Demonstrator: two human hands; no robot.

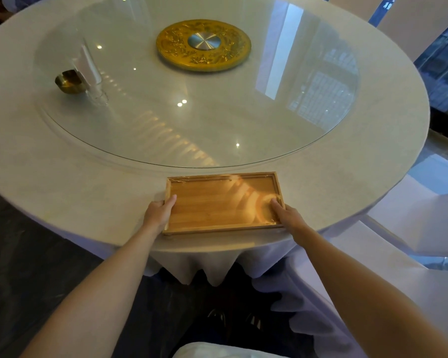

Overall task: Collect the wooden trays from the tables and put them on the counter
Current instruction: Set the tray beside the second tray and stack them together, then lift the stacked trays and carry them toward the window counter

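A rectangular wooden tray (217, 205), wrapped in clear film, lies flat on the near edge of a round table (75, 192) covered in a white cloth. My left hand (158, 211) grips the tray's left short side, thumb over the rim. My right hand (287, 214) grips the right short side, thumb inside the tray. The tray holds nothing.
A glass turntable (256, 120) with a gold centre disc (203, 45) fills the table's middle. A gold bowl (69, 81) and a clear glass holding a folded napkin (91, 73) stand at its left. White-covered chairs (411, 228) stand to the right.
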